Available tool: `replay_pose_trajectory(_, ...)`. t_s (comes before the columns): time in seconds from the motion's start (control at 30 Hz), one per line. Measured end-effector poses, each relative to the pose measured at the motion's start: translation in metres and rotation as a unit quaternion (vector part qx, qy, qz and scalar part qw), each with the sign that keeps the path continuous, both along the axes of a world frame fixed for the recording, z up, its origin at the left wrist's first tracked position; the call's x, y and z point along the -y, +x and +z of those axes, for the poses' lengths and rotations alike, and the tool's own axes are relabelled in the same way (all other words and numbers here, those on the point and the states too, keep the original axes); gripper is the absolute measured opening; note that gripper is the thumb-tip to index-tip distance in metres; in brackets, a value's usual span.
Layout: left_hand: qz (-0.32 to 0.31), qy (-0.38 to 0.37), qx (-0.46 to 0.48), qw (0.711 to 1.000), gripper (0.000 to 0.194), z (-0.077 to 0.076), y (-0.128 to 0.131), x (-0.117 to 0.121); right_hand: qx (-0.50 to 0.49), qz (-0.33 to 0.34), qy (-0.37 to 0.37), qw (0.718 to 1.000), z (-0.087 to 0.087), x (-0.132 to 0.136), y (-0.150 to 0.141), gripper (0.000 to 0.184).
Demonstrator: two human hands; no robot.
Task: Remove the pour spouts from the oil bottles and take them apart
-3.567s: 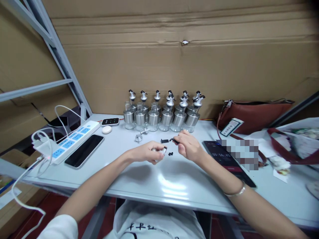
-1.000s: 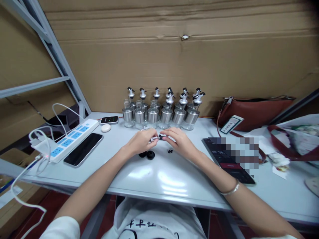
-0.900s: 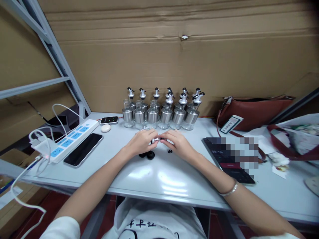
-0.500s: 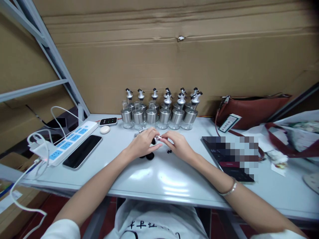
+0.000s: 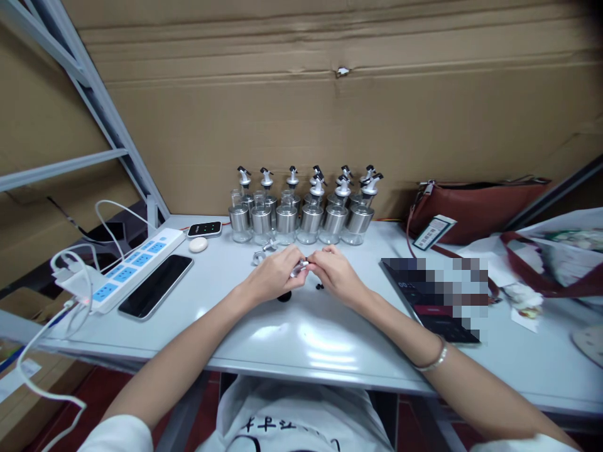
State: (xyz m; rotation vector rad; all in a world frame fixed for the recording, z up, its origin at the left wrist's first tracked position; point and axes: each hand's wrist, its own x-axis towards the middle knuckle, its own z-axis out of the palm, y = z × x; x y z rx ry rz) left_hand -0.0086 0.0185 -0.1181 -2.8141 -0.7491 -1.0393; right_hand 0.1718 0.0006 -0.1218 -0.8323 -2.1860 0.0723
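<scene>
My left hand (image 5: pixel 274 274) is closed around a silver pourer spout (image 5: pixel 298 269), holding it just above the table. The fingers of my right hand (image 5: pixel 336 274) are pinched together at the spout's tip, where a small dark bit shows; most of it is hidden. Under my left hand lies a round black stopper (image 5: pixel 284 297), partly covered. Several tiny black pieces (image 5: pixel 320 287) rest beside my right hand. Loose silver spout parts (image 5: pixel 259 257) lie just beyond my left hand.
Glass-and-steel bottles (image 5: pixel 286 221) stand in two rows at the back, several with pourers fitted. A phone (image 5: pixel 157 287), power strip (image 5: pixel 136 267) and white round case (image 5: pixel 198 245) are on the left. A tablet (image 5: pixel 409 295) and brown bag (image 5: pixel 480 210) are on the right.
The spout has turned in my left hand, and its dark opening no longer faces me. My right fingers have closed in tighter at its tip. More of the loose silver parts now shows.
</scene>
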Motion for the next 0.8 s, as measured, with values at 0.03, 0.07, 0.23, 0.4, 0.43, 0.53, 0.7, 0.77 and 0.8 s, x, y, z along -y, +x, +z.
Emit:
replay_pose_trajectory(0.03, 0.003, 0.015, 0.002, 1.0, 0.008, 0.0, -0.001, -0.001, -0.026, 0.002, -0.044, 0.999, 0.002, 0.002, -0.001, 0.045)
replay_pose_trajectory(0.07, 0.008, 0.027, 0.004, 1.0, 0.008, 0.001, -0.002, -0.003, -0.055, 0.002, -0.094, 0.994, 0.004, 0.003, -0.001, 0.048)
replay_pose_trajectory(0.23, 0.027, 0.022, 0.012, 0.999, 0.01, 0.002, -0.01, -0.012, -0.189, -0.002, -0.271, 0.944, 0.01, -0.002, 0.008, 0.036)
replay_pose_trajectory(0.4, 0.029, 0.014, -0.012, 0.999, 0.011, 0.002, -0.013, -0.014, -0.196, 0.011, -0.401, 0.895, 0.007, -0.014, 0.024, 0.026)
replay_pose_trajectory(0.43, 0.028, 0.016, -0.015, 0.999, 0.011, 0.002, -0.013, -0.014, -0.176, 0.023, -0.418, 0.891, 0.008, -0.015, 0.026, 0.023)
replay_pose_trajectory(0.53, 0.027, 0.018, -0.014, 0.999, 0.011, 0.003, -0.012, -0.013, -0.125, 0.039, -0.429, 0.894, 0.01, -0.013, 0.029, 0.016)
replay_pose_trajectory(0.7, 0.031, 0.018, -0.003, 0.999, 0.01, 0.004, -0.013, -0.013, -0.019, -0.033, -0.353, 0.935, 0.01, -0.017, 0.033, 0.022)
replay_pose_trajectory(0.77, 0.03, 0.024, -0.002, 0.999, 0.01, 0.004, -0.013, -0.014, 0.028, -0.05, -0.33, 0.942, 0.007, -0.019, 0.034, 0.023)
replay_pose_trajectory(0.8, 0.028, 0.028, -0.002, 0.999, 0.009, 0.004, -0.014, -0.014, 0.044, -0.049, -0.33, 0.942, 0.005, -0.02, 0.034, 0.021)
